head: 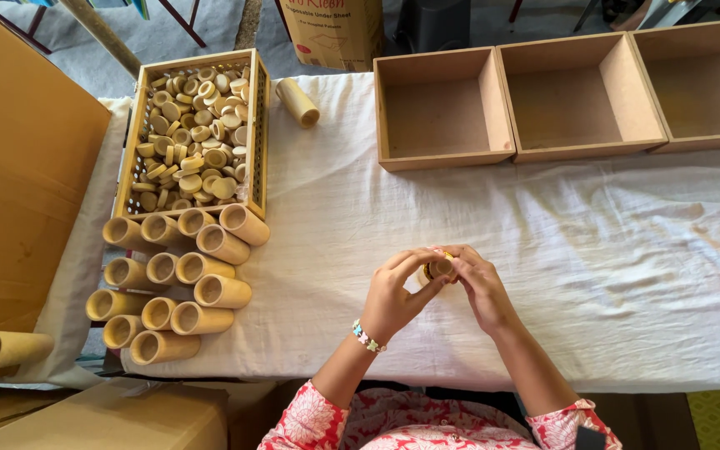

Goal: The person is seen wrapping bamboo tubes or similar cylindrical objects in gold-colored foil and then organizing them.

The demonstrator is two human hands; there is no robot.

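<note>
My left hand (397, 293) and my right hand (481, 283) meet over the white cloth near the table's front edge. Between their fingertips they pinch a small round wooden cap (438, 267), mostly hidden by the fingers. A beaded bracelet sits on my left wrist. To the left lies a pile of hollow wooden tubes (181, 279) on their sides. Behind the pile stands a wooden crate (257, 133) full of round wooden caps (193, 137).
Three shallow brown open boxes (443, 158) stand in a row at the back right. One lone tube (297, 102) lies beside the crate, another (6, 350) at far left. Large cardboard boxes (18, 167) flank the left side. The white cloth (610, 250) covers the table.
</note>
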